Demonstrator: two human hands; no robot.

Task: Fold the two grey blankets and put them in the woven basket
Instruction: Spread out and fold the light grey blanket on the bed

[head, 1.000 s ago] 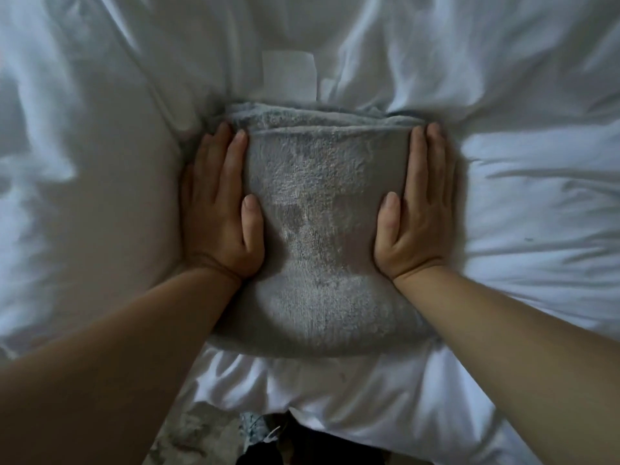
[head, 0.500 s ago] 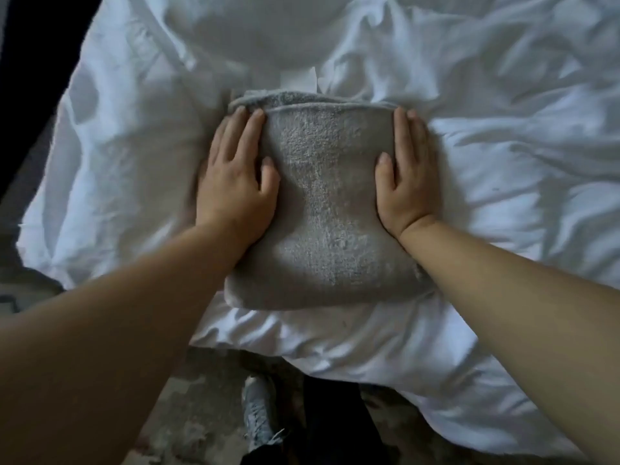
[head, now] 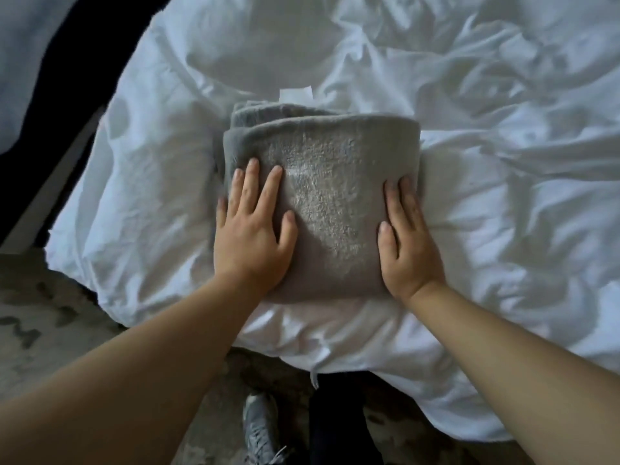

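Legible text, brands, numbers, signs: none.
White tag at far edge of folded grey blanket: blank as seen, no print discernible.
Grey shoe on floor: no logo or lettering readable.
White bedding: no marking readable.

One wide-angle head cam, facing fwd & steeply down onto bed, close; wearer prob standing

Rumpled white bedding, folded grey blanket lying on its near part, perhaps a white label just behind it.
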